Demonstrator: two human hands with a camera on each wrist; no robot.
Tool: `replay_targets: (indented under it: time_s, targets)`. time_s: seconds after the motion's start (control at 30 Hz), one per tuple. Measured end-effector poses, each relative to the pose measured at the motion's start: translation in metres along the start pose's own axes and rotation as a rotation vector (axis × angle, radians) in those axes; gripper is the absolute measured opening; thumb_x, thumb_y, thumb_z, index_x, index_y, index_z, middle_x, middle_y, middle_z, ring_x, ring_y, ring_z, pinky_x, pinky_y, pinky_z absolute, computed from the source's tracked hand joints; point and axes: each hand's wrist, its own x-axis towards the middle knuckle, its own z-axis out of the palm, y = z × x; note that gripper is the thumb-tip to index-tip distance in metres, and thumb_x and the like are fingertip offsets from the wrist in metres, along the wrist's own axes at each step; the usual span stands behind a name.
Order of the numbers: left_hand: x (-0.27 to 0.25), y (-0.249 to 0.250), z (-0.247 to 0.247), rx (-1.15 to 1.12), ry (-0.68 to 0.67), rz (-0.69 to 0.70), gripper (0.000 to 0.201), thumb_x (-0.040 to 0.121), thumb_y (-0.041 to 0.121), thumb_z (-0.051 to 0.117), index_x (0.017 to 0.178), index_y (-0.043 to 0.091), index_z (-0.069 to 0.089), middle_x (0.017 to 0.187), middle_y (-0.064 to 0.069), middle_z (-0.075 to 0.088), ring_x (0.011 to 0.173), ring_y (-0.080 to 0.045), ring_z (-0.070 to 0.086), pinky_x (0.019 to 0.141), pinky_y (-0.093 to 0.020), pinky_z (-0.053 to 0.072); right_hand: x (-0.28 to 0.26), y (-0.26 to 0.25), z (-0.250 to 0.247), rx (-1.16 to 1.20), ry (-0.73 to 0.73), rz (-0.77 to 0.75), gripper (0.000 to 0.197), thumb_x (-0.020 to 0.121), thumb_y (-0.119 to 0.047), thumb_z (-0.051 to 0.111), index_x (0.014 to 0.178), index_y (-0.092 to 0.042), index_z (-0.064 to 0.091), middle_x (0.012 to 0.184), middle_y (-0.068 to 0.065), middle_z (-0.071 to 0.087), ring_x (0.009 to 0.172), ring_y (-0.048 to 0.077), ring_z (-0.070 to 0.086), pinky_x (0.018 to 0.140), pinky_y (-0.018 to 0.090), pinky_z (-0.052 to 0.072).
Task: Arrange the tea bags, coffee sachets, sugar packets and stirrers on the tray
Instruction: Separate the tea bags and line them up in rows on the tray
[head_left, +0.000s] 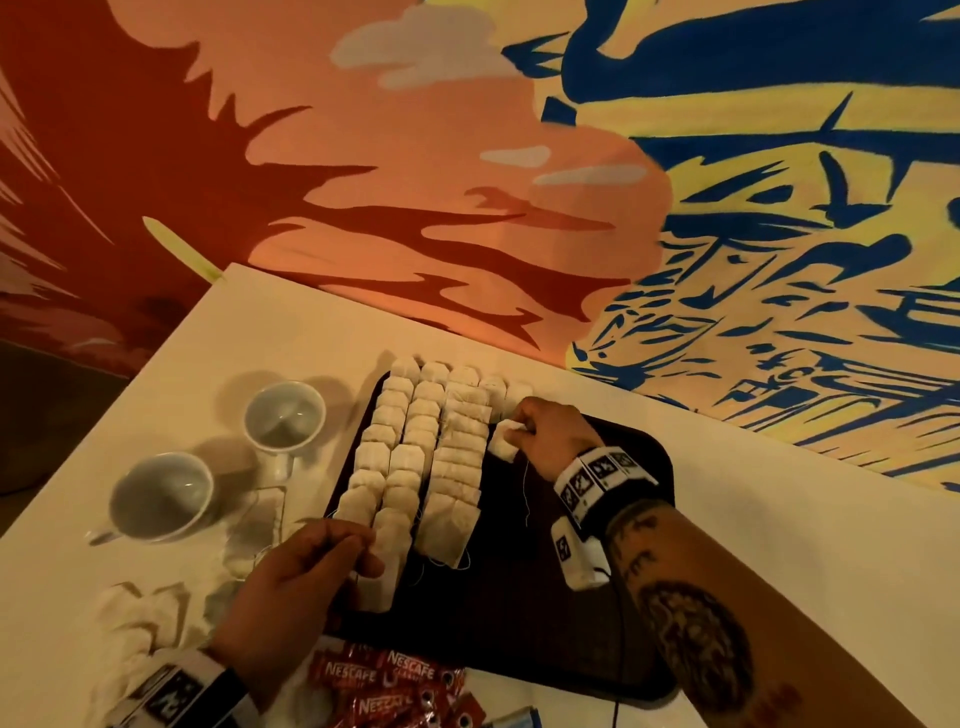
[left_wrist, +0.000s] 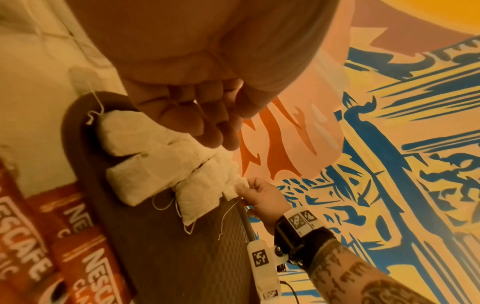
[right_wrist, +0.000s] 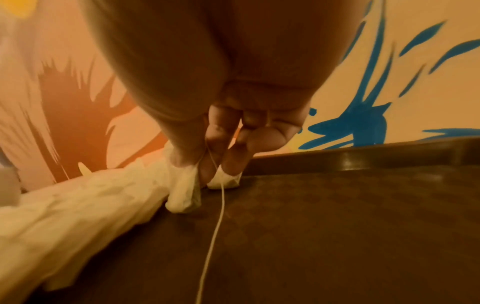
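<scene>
Rows of white paper tea bags (head_left: 410, 457) run 7-to-1 o'clock along dark rectangular plastic tray (head_left: 597, 597); right hand (head_left: 550, 441) pinches one bag at 1 o'clock, left hand (head_left: 301, 577) fingers relaxed on near row end at 7

- Tray (head_left: 597, 649) sits on the table (head_left: 779, 519), far edge near the wall (head_left: 519, 156).
- Rows of tea bags (head_left: 415, 452) lie on the tray's left half, running from its near edge to its far edge; the farthest bags overhang the far rim.
- Right hand (head_left: 550, 441) rests on the tray just right of the rows, toward the far edge, its grip on one tea bag (head_left: 505, 441); the string trails toward the near edge.
- Left hand (head_left: 296, 587) touches the rows' near-left end.
- Two cups (head_left: 283, 415) stand on the table left of the tray.
- Loose tea bags (head_left: 135, 618) lie left of the tray's near corner.
- Coffee sachets (head_left: 395, 686) lie before the tray's near edge.
</scene>
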Motion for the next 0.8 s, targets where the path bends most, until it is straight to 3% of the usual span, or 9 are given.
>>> replay_targets:
  time_s: [0.23,0.37,0.5,0.7,0.8]
  targets:
    - [0.001,-0.010,-0.019,0.038,0.028,-0.015,0.021,0.100,0.009,0.050,0.097,0.009,0.070,0.085,-0.018,0.072,0.060,-0.025,0.056,0.052,-0.032,0.039,0.042,-0.007,-0.005,-0.107,0.039,0.039,0.027,0.091,-0.037,0.068,0.113,-0.022,0.068,0.119,0.004,0.066,0.108,0.023,0.061,0.084,0.025,0.042]
    - [-0.001,-0.010,-0.023,0.052,0.045,-0.016,0.020,0.100,0.008,0.050,0.099,0.009,0.070,0.083,-0.015,0.072,0.061,-0.024,0.056,0.054,-0.033,0.040,0.047,-0.009,-0.007,-0.127,0.017,0.067,0.025,0.091,-0.036,0.070,0.110,-0.021,0.068,0.120,0.004,0.067,0.110,0.024,0.061,0.089,0.029,0.046]
    - [-0.004,-0.008,-0.023,0.058,0.069,-0.002,0.020,0.100,0.009,0.050,0.098,0.010,0.070,0.081,-0.014,0.073,0.058,-0.021,0.055,0.052,-0.031,0.039,0.046,-0.009,-0.005,-0.133,0.038,0.088,0.022,0.090,-0.037,0.070,0.106,-0.022,0.068,0.117,0.004,0.067,0.108,0.024,0.061,0.086,0.028,0.045]
    - [-0.014,-0.002,-0.026,0.047,0.107,0.045,0.021,0.100,0.008,0.050,0.097,0.011,0.070,0.083,-0.017,0.072,0.058,-0.020,0.050,0.052,-0.029,0.035,0.039,-0.009,-0.008,-0.077,0.068,0.144,0.035,0.086,-0.037,0.073,0.109,-0.017,0.056,0.112,0.003,0.062,0.105,0.025,0.060,0.085,0.031,0.046]
    - [-0.021,-0.003,-0.036,0.089,0.149,0.094,0.019,0.099,0.007,0.052,0.095,0.013,0.070,0.079,-0.011,0.072,0.061,-0.022,0.050,0.055,-0.030,0.037,0.020,-0.011,-0.011,0.056,0.189,0.163,0.038,0.087,-0.038,0.073,0.110,-0.020,0.050,0.106,0.001,0.057,0.096,0.022,0.058,0.080,0.029,0.042]
